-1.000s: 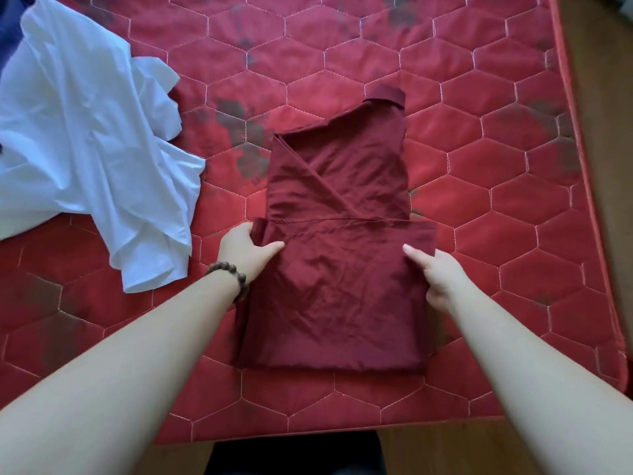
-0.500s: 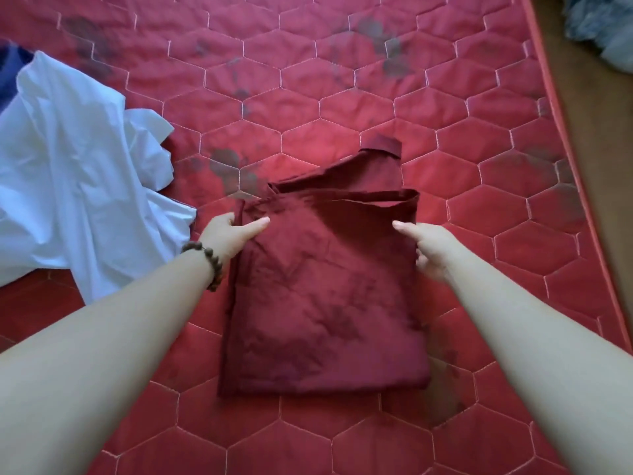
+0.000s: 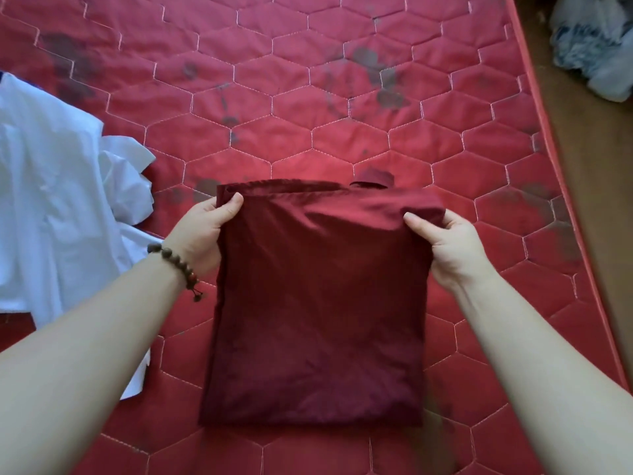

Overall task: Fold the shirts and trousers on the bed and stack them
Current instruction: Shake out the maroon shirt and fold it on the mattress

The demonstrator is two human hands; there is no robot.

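A dark maroon garment [image 3: 318, 303] lies folded into a rectangle in the middle of the red quilted bed [image 3: 342, 108]. My left hand [image 3: 202, 228] grips its far left corner, thumb on top of the cloth. My right hand [image 3: 445, 245] pinches the far right corner, thumb on top as well. A small tab of the same maroon cloth [image 3: 373, 178] sticks out behind the far edge. A crumpled white shirt [image 3: 58, 200] lies unfolded at the left, touching my left forearm.
The bed's right edge [image 3: 561, 186] runs along a wooden floor [image 3: 589, 166]. A heap of white and blue-grey cloth [image 3: 596, 46] sits on that floor at the top right. Dark stains mark the quilt beyond the garment.
Both hands carried the near part of the maroon garment away from me and over its far part, covering the diagonal folds. The garment is now a shorter rectangle.
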